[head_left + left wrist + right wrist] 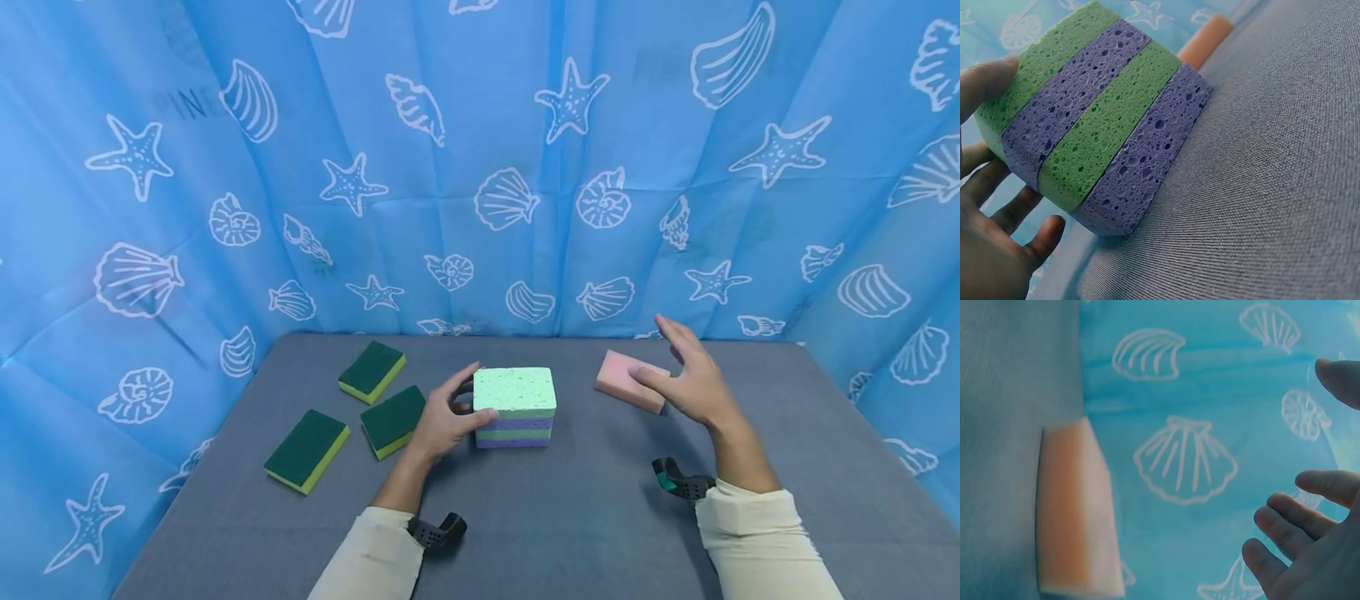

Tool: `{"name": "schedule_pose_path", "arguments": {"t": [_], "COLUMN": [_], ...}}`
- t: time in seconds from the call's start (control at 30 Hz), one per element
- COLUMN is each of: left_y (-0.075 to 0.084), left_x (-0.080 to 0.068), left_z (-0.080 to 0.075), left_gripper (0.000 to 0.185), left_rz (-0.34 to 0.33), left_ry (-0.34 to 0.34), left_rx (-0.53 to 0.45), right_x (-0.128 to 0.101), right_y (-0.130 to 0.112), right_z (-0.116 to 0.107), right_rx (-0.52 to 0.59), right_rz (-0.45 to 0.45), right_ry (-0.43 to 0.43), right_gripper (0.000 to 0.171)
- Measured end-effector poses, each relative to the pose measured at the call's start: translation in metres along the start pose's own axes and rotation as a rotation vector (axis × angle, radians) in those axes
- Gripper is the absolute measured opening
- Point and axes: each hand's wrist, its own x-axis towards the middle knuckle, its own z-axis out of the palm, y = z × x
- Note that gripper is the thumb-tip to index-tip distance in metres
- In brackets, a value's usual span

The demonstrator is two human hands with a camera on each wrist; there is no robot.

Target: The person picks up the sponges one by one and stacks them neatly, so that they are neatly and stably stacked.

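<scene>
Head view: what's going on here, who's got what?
A person sits at a grey table. The left hand holds the side of a stack of four sponges, alternating green and purple. The right hand is open just above a pink sponge, not gripping it. Three green-topped scrub sponges lie flat to the left, untouched.

Sponge stack point(515, 407) mid-table point(570, 517), three scrub sponges point(372, 371) left, single sponge point(628, 380) right.
</scene>
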Motion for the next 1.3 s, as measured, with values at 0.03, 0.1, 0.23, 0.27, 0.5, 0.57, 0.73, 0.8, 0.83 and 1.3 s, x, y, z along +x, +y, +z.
{"name": "schedule_pose_path", "arguments": {"t": [0.03, 0.1, 0.23, 0.27, 0.5, 0.57, 0.73, 0.8, 0.83, 1.3], "left_y": [0.0, 0.0, 0.0, 0.0, -0.001, -0.001, 0.0, 0.0, 0.0, 0.001], "left_x": [0.0, 0.0, 0.0, 0.0, 0.0, -0.001, -0.001, -0.001, -0.001, -0.001], "left_z": [0.0, 0.0, 0.0, -0.001, 0.0, 0.0, 0.0, 0.0, 0.0, 0.0], "left_gripper": [0.073, 0.073, 0.072, 0.072, 0.073, 0.073, 0.073, 0.072, 0.072, 0.073], "left_rz": [0.0, -0.003, 0.003, 0.004, 0.0, -0.004, -0.005, -0.004, -0.004, -0.004], "left_ry": [0.001, 0.003, 0.004, 0.004, -0.005, -0.007, -0.001, 0.002, 0.002, -0.007], "left_rx": [0.001, 0.004, 0.006, 0.005, -0.003, 0.001, 0.004, 0.004, 0.007, 0.005], "right_x": [0.0, 0.0, 0.0, 0.0, 0.0, 0.001, 0.002, 0.002, 0.003, 0.0], "right_y": [0.003, 0.008, 0.018, 0.021, 0.044, 0.05, 0.061, 0.065, 0.067, 0.074], "right_z": [-0.002, -0.004, -0.005, -0.005, 0.001, 0.003, 0.009, 0.011, 0.013, 0.024], "right_rx": [-0.003, -0.003, -0.025, -0.033, -0.077, -0.083, -0.119, -0.133, -0.142, -0.172], "right_rz": [0.014, 0.039, 0.099, 0.119, 0.215, 0.222, 0.217, 0.216, 0.216, 0.254], "right_ry": [0.008, 0.02, 0.026, 0.019, -0.057, -0.071, -0.096, -0.106, -0.11, -0.175], "right_gripper": [0.089, 0.09, 0.094, 0.095, 0.102, 0.104, 0.104, 0.104, 0.105, 0.108]}}
